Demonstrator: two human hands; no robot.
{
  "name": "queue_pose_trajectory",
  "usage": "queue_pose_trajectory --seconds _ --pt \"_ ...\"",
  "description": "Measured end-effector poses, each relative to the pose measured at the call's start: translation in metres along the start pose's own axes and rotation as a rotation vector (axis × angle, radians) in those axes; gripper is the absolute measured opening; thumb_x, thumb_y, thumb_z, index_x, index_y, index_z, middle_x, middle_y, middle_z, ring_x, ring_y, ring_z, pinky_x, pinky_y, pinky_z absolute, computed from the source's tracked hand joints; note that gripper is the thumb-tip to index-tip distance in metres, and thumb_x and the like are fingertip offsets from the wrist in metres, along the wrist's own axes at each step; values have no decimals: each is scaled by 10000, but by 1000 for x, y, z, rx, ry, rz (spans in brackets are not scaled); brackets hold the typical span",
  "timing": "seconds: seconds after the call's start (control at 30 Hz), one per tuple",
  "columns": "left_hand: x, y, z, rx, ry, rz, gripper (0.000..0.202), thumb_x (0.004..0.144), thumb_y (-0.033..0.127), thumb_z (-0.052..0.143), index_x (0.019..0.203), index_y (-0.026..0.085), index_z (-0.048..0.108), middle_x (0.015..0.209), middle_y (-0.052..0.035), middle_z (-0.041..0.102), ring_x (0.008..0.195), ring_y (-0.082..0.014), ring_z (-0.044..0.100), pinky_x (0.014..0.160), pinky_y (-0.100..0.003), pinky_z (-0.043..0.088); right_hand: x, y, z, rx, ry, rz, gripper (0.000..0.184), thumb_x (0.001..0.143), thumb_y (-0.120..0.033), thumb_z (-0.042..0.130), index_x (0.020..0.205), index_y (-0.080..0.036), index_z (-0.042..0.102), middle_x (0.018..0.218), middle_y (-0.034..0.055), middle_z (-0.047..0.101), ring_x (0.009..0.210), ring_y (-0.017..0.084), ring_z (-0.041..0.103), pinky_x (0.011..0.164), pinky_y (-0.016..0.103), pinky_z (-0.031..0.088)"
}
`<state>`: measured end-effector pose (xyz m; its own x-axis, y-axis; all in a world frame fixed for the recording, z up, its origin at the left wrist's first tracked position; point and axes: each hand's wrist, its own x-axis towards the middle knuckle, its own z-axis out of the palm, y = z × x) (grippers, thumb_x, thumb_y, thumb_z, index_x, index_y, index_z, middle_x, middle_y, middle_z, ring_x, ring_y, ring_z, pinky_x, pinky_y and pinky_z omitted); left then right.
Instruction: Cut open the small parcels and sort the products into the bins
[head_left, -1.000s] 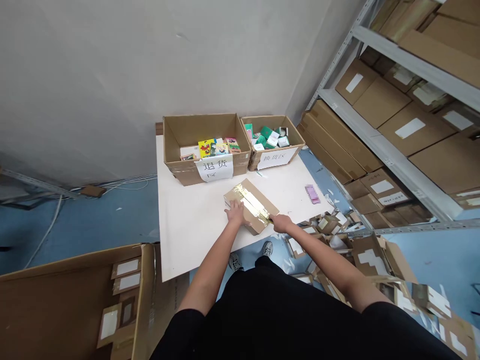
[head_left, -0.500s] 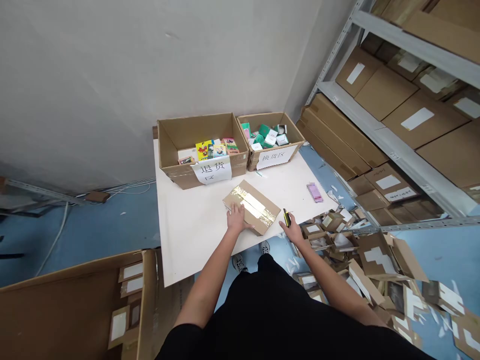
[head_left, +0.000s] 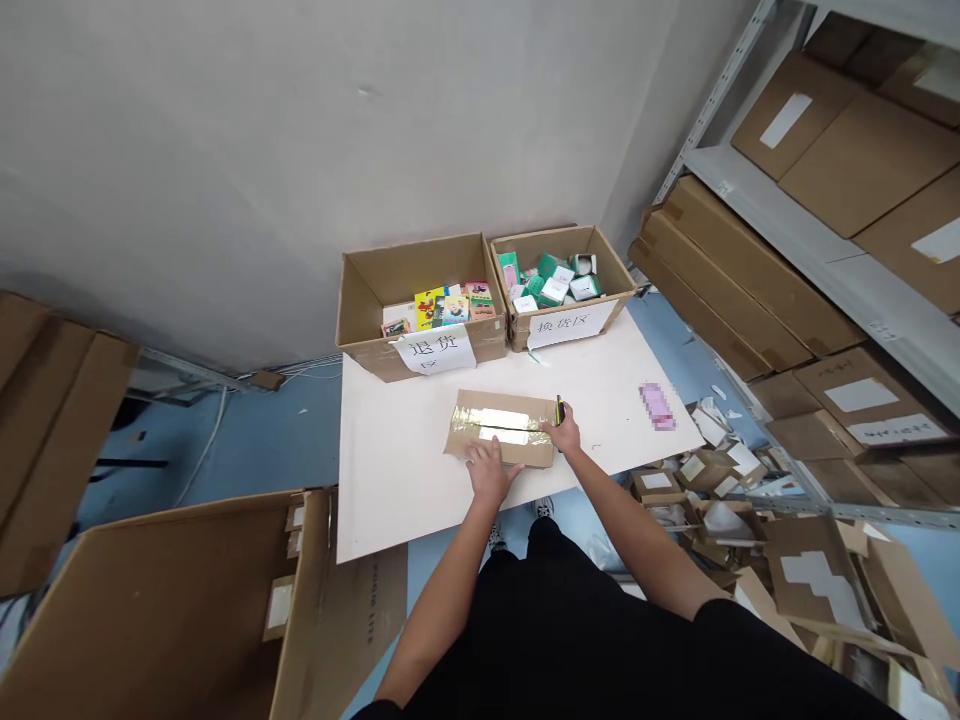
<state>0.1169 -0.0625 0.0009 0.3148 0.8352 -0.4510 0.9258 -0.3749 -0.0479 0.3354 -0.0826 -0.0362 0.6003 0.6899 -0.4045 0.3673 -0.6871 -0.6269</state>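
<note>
A small taped cardboard parcel (head_left: 501, 425) lies flat on the white table (head_left: 390, 470). My left hand (head_left: 491, 470) rests on its near edge, fingers spread over the cardboard. My right hand (head_left: 564, 433) is closed round a black and yellow utility knife (head_left: 559, 409), held at the parcel's right end where the shiny tape runs out.
Two open labelled cartons (head_left: 420, 300) (head_left: 562, 285) with several small coloured boxes stand at the table's back. A pink object (head_left: 658, 406) lies to the right. A big open carton (head_left: 172, 610) is at the lower left. Torn cardboard scraps (head_left: 750, 500) litter the floor below metal shelving (head_left: 817, 260) stacked with cartons.
The parcel has been turned square to me. My right hand drew back off the table's edge with the knife, then came to the parcel's right end. My left hand slid to the near edge.
</note>
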Motion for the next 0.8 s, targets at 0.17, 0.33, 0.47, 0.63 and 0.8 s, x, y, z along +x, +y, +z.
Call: queue_pose_trajectory --seconds 0.17,0.33,0.47,0.63,0.8 --pt "3 32 3 2 32 -120 1033 965 820 312 1699 98 232 1557 -330 498 1459 -523 401 1085 -616 426 50 -15 -12 33 -43 -85 899 767 -380 863 1549 -254 437 1268 108 751 1123 314 722 927 374 567" --pt "10 40 -13 27 33 -148 959 995 760 326 1657 66 354 1402 -345 615 1299 -492 551 1069 -609 401 69 -20 -21 199 -88 -128 738 791 -456 833 1435 -260 531 1073 62 768 950 265 738 789 325 586" --pt "13 34 -25 -38 89 -121 887 1001 733 373 1584 72 477 1405 -313 614 1280 -441 572 1045 -547 442 58 2 -30 543 -167 -56 481 958 -589 556 1293 -244 532 746 -26 687 601 186 665 584 277 544" --pt "33 13 -34 -136 93 36 1012 894 788 570 1685 220 296 1774 -177 202 1628 -427 139 1246 -565 281 43 33 -49 693 -361 -54 312 930 -468 637 1075 -248 470 643 -63 653 590 164 668 623 251 537" --pt "50 -4 -31 -210 -55 114 1197 811 861 602 1727 295 79 1810 -98 -36 1650 -414 -79 1300 -612 124 40 35 -61 582 -519 -45 200 973 -383 602 1039 -257 463 565 -102 576 473 146 584 542 238 493"
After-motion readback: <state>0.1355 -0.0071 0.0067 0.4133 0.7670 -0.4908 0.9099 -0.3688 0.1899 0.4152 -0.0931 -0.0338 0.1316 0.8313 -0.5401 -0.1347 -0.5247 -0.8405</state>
